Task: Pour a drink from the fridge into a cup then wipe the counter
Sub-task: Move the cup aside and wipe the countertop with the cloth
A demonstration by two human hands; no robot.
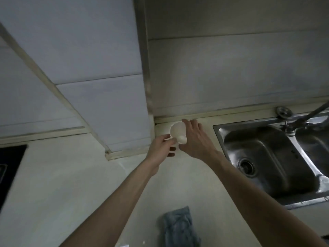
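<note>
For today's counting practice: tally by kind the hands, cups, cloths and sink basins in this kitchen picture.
Hands: 2 (left hand, right hand)
Cups: 1 (white cup)
Cloths: 1 (blue cloth)
Sink basins: 2 (left basin, right basin)
Total: 6

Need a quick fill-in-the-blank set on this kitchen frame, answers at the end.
1. The left hand and the right hand both hold a white ____.
2. The steel sink lies to the ____ of the hands.
3. The blue cloth lies on the ____, nearer the camera than the hands.
Missing words: cup; right; counter.
</note>
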